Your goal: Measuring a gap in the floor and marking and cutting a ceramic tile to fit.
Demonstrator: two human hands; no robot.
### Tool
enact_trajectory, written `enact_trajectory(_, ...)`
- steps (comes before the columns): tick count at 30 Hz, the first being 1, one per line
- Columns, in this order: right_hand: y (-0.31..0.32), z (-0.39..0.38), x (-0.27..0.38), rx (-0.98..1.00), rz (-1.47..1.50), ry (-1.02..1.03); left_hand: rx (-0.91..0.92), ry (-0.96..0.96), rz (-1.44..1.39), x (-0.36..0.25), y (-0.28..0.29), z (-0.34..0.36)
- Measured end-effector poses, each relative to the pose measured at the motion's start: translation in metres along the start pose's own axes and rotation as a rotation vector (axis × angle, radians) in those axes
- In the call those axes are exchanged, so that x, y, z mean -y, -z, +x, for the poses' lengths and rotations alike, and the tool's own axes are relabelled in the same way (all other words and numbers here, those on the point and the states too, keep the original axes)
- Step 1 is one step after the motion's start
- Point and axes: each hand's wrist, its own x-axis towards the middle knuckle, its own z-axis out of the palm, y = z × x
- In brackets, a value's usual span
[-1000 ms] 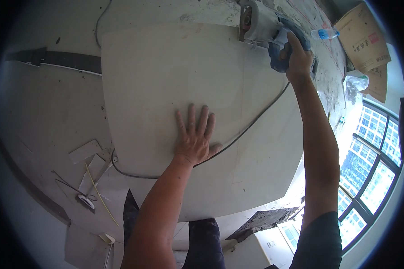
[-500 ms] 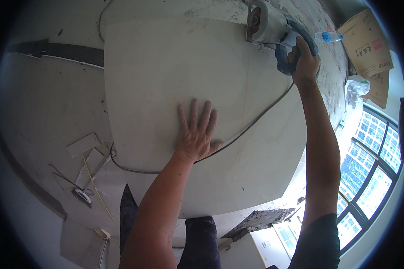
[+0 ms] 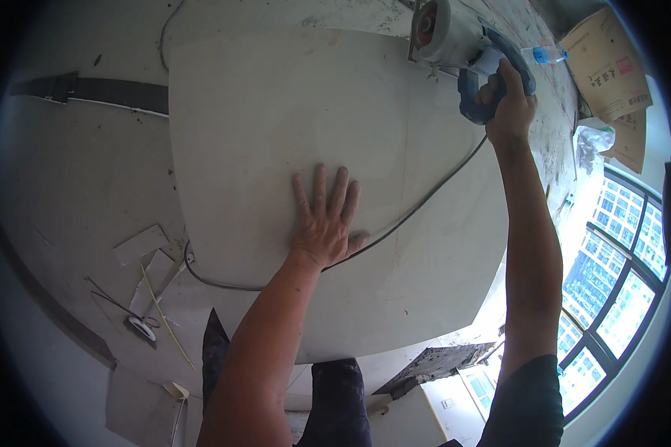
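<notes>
A large pale flat board (image 3: 261,119) lies in front of me, with a faint reddish line drawn down its right part. My left hand (image 3: 324,220) rests flat on it, fingers spread, the thumb close to a dark power cord (image 3: 440,186). At the board's far right edge sits a circular saw (image 3: 455,45) with a grey body and blue handle. My right hand (image 3: 511,104) is wrapped round that handle. From the saw the cord runs across the board, passing by my left wrist. The saw's blade is not clearly visible.
Cardboard (image 3: 608,67), a plastic bottle (image 3: 546,55) and a clear plastic bag (image 3: 595,141) lie at the far right. Board offcuts (image 3: 142,244) and a yellow strip (image 3: 164,320) are on the floor at left. A dark strip (image 3: 119,94) reaches toward the board's left edge. Windows (image 3: 611,276) are at right.
The view has shifted very slightly. Both hands keep their places, the left flat on the board and the right on the saw, which shows no clear movement along the board.
</notes>
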Motion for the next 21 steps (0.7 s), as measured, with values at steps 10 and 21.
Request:
enact_trajectory(10, -0.007, -0.003, 0.017, -0.075, -0.011, -0.044, 0.000, 0.008, 0.007, 0.004, -0.002, -0.002)
enact_trajectory(21, -0.009, -0.008, 0.059, 0.011, -0.079, -0.047, 0.050, 0.009, 0.014, 0.003, 0.001, -0.002)
